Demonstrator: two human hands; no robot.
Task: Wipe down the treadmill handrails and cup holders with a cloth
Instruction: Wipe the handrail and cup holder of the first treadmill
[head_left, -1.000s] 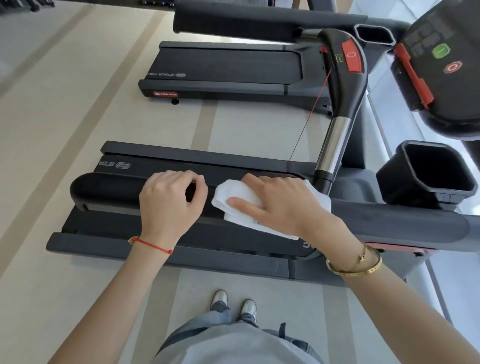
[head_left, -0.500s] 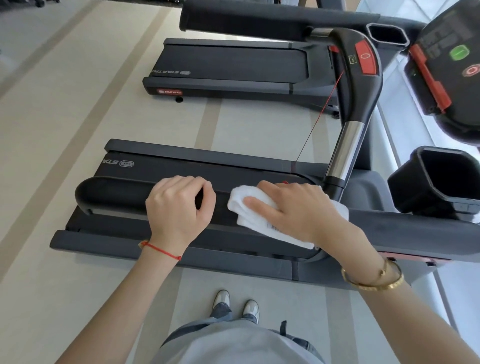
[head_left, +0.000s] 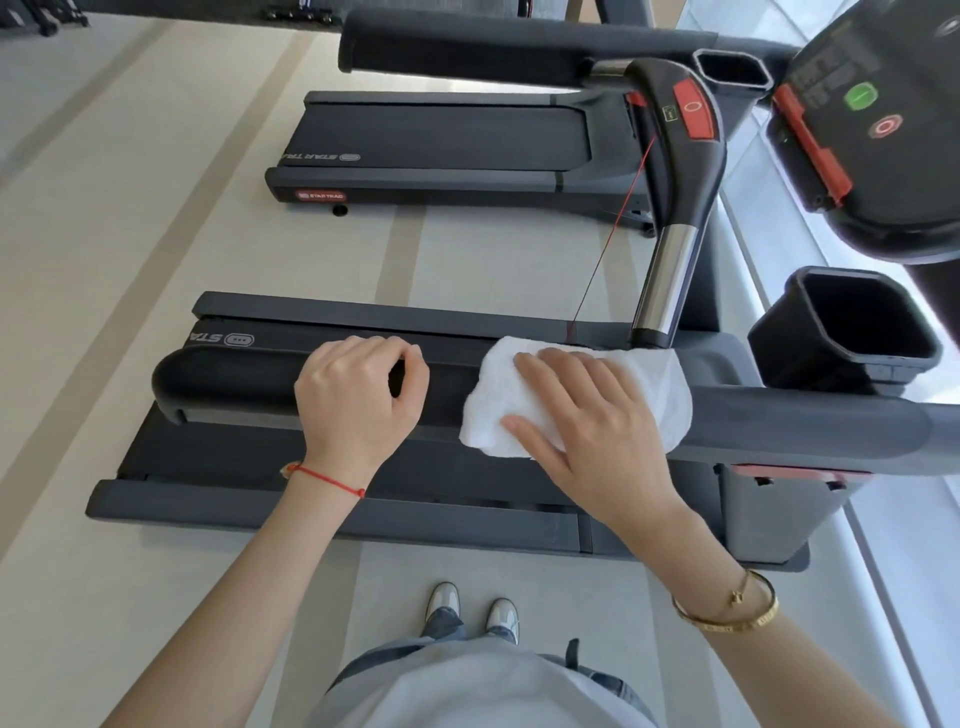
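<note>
A dark padded handrail (head_left: 234, 384) runs left to right in front of me. My left hand (head_left: 353, 400) grips it with the fingers curled over the top. Just to the right, a white cloth (head_left: 670, 395) is draped over the same rail. On the cloth lies my right hand (head_left: 587, 426), pressing it down with spread, straight fingers pointing left. A black cup holder (head_left: 779, 332) stands open at the right, beyond the rail. A second cup holder (head_left: 732, 67) sits at the far side, next to the other handrail (head_left: 467, 47).
The console (head_left: 872, 130) with green and red buttons hangs at the upper right. A black and chrome front bar (head_left: 670, 270) with a red stop button rises just behind the cloth. Another treadmill (head_left: 441, 135) stands beyond on the pale floor. My shoes (head_left: 467, 613) are below the rail.
My right hand has slid the cloth a little to the right along the rail and its fingers now lie flatter and wider. My left hand keeps its grip.
</note>
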